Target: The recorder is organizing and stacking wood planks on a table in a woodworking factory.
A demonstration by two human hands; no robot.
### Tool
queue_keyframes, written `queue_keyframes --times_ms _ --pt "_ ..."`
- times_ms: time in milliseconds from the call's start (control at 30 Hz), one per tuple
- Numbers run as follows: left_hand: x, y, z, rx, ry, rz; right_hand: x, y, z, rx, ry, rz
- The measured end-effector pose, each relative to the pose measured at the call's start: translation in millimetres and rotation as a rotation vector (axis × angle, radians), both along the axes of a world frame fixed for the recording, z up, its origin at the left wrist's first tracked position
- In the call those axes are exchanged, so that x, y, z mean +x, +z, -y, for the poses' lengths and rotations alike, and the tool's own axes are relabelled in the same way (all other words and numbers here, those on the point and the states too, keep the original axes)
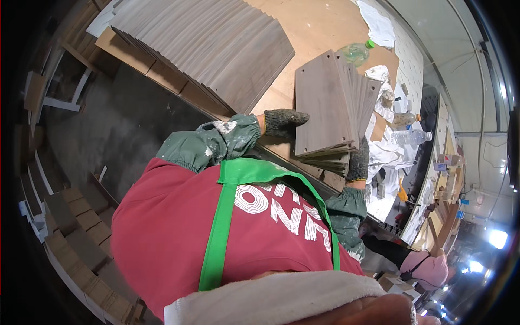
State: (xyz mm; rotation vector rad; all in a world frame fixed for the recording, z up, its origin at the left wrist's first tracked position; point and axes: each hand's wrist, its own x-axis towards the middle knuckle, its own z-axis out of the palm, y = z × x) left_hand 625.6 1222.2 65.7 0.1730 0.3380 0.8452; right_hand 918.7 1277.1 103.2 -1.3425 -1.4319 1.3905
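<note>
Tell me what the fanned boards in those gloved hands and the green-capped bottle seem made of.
Fanned boards: probably wood or wood-look panel, matt grey-brown, given faint grain-like streaks. Green-capped bottle: likely glossy plastic, being see-through with highlights.

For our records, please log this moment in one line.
Fanned greyish rectangular panels: stacked; dark-gloved left hand: holding left edge; dark-gloved right hand: against lower right.

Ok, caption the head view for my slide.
Gloved hands on either side of a fanned stack of grey-brown boards, beside a longer row of similar boards on the worktable.
</note>
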Motion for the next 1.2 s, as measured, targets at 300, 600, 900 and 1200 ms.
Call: queue_keyframes --times_ms 300,600,900,1200 --pt "-45.4 36.0 -30.6 0.71 -0.172 -1.679 -100.7 77.8 11.3 0.178 0.22 0.519" --pt "-83.8 10.9 45.0 0.383 0.571 -1.457 -112.7 -1.9 -5.6 0.233 0.117 0.478" --pt "-54.9 19.4 130.9 0.31 0.9 -1.815 -121.8 -1.1 2.0 0.447 0.023 0.53" --pt "-11.7 -18.2 131.4 0.312 0.182 -1.835 -101.6 -23.6 10.6 0.48 0.131 0.763"
